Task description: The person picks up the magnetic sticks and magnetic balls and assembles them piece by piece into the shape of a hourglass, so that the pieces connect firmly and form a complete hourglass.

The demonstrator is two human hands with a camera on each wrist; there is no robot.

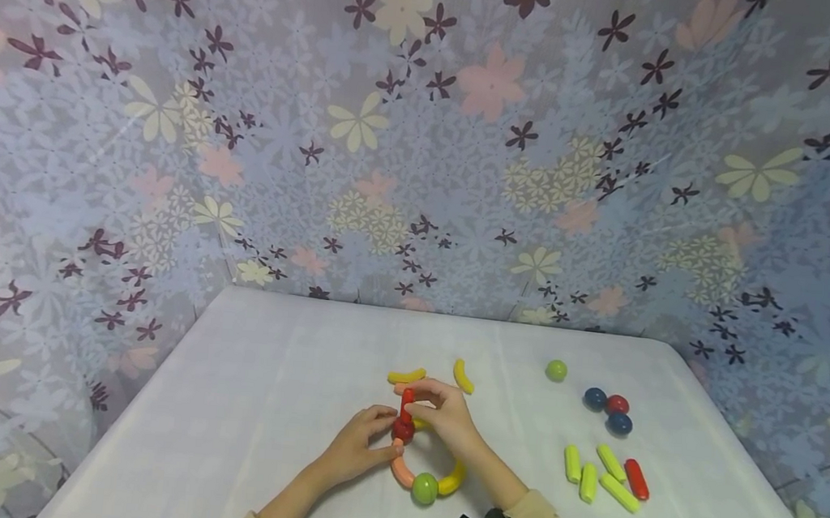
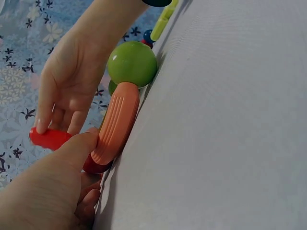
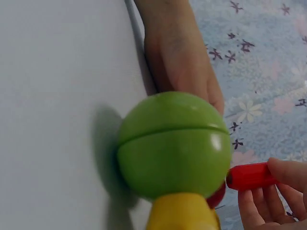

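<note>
A ring of toy pieces lies on the white table. It includes a red ball [image 1: 403, 431], an orange curved piece [image 1: 404, 465], a green ball [image 1: 424, 489] and a yellow curved piece [image 1: 452, 480]. My left hand [image 1: 360, 442] steadies the red ball between thumb and fingers, the thumb right at the orange piece's end. Above that ball, my right hand [image 1: 450, 418] pinches a short red rod [image 2: 50, 138] by its upper part. The rod stands upright, its lower end at the ball's top. In the left wrist view, the left thumb partly hides the rod and ball.
Two yellow curved pieces [image 1: 406, 376] lie behind the ring. To the right are a loose green ball [image 1: 556, 371], blue balls [image 1: 619, 424], a second red ball [image 1: 617, 404], several lime rods [image 1: 588, 482] and another red rod [image 1: 636, 480]. A floral curtain [image 1: 422, 170] hangs behind the table.
</note>
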